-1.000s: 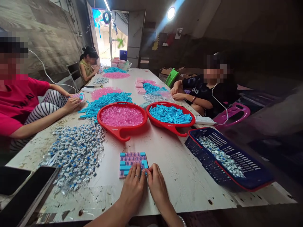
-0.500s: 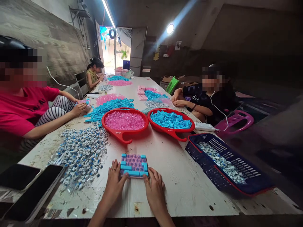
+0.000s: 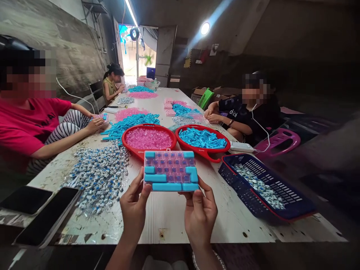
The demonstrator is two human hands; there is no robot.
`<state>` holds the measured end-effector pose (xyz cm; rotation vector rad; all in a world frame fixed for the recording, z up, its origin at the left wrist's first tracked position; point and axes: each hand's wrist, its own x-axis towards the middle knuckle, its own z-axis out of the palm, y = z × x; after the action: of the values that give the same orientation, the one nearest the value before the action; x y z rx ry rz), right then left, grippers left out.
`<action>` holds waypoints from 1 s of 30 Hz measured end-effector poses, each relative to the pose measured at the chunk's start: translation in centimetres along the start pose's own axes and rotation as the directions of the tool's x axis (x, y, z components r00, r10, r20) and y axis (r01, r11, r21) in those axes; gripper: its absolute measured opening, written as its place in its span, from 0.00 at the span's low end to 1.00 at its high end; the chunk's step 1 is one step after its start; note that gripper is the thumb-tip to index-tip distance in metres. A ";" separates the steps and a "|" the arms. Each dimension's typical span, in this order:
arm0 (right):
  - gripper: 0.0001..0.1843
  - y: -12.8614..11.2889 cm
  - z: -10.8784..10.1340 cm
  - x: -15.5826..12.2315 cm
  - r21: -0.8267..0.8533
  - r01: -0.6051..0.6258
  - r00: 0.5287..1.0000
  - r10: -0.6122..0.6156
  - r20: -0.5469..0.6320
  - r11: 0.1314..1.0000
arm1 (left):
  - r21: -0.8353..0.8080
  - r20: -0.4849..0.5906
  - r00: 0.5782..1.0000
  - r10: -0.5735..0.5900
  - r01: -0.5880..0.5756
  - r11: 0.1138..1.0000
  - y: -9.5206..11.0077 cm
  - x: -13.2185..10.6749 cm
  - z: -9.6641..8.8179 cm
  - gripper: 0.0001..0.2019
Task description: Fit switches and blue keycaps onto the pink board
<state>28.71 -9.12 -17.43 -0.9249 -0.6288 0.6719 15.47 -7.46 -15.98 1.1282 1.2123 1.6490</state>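
Note:
A small toy keyboard (image 3: 171, 170) with clear pink keys and longer blue keys is held up above the table, its keyed face toward me. My left hand (image 3: 134, 206) grips its left end, thumb on the lower left corner. At the lower right corner my right hand (image 3: 201, 210) pinches it between thumb and fingers. Just behind it stand a red basin (image 3: 123, 140) of clear pink keycaps (image 3: 149, 138) and another red basin (image 3: 216, 155) of blue keycaps (image 3: 201, 138).
Loose white-and-blue switches (image 3: 98, 176) are heaped left of my hands. Two phones (image 3: 49, 215) lie at the front left corner. A dark blue basket (image 3: 270, 187) of small pale parts stands at right. Co-workers sit on the left (image 3: 36, 127) and right (image 3: 247, 108).
Both my hands have lifted the toy keyboard off the table, raised it toward me and tilted its face up. It now overlaps the fronts of the red basins.

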 end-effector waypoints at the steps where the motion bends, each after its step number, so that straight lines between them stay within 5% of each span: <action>1: 0.19 -0.7 0.3 -0.3 -0.003 0.032 1.000 -0.032 -0.001 0.999 | 0.020 -0.023 0.999 0.037 -0.036 0.999 1.0 -0.2 -0.2 0.23; 5: 0.20 -2.6 0.5 -2.2 -0.081 0.114 0.992 -0.118 -0.046 0.990 | 0.077 -0.111 0.984 0.142 -0.134 0.988 3.2 -1.6 -1.3 0.19; 14: 0.19 -3.6 0.5 -2.9 0.012 0.092 0.995 -0.092 -0.033 0.996 | 0.079 -0.103 0.981 0.165 -0.158 0.984 3.8 -2.1 -2.0 0.18; 18: 0.22 -4.1 -1.4 -1.1 0.108 -0.081 0.991 0.069 0.113 0.991 | -0.002 0.110 0.982 0.157 -0.157 0.988 3.0 -1.7 -0.8 0.20; 19: 0.22 -4.2 -2.7 -0.3 0.104 -0.127 0.985 0.113 0.132 0.986 | -0.030 0.233 0.959 0.162 -0.159 0.987 2.6 -1.7 -0.2 0.20; 21: 0.19 -4.6 -6.8 1.5 0.096 -0.138 0.989 0.133 0.059 0.986 | -0.089 0.499 0.846 0.188 -0.166 0.982 1.8 -2.0 1.4 0.22; 23: 0.16 -5.6 -12.6 2.9 0.114 0.031 0.978 -0.006 -0.210 0.993 | -0.133 0.693 0.689 0.211 -0.165 0.977 1.1 -2.6 3.0 0.24; 25: 0.13 -7.6 -19.5 3.4 0.070 0.263 0.820 -0.185 -0.542 0.962 | -0.111 0.765 0.621 0.174 -0.139 0.984 0.8 -3.3 4.4 0.23; 28: 0.06 -11.3 -29.1 1.8 -0.076 0.406 0.333 -0.224 -0.916 0.911 | -0.002 0.740 0.669 0.061 -0.089 0.996 0.4 -4.3 6.2 0.19; 30: 0.15 -13.1 -33.8 -0.5 -0.151 0.374 0.140 -0.216 -0.966 0.915 | 0.072 0.729 0.684 0.004 -0.082 0.994 0.0 -5.1 7.3 0.19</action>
<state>56.46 -32.08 -21.72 -0.8622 0.4445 -0.3590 23.95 -10.20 -15.88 1.6733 0.7314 0.9731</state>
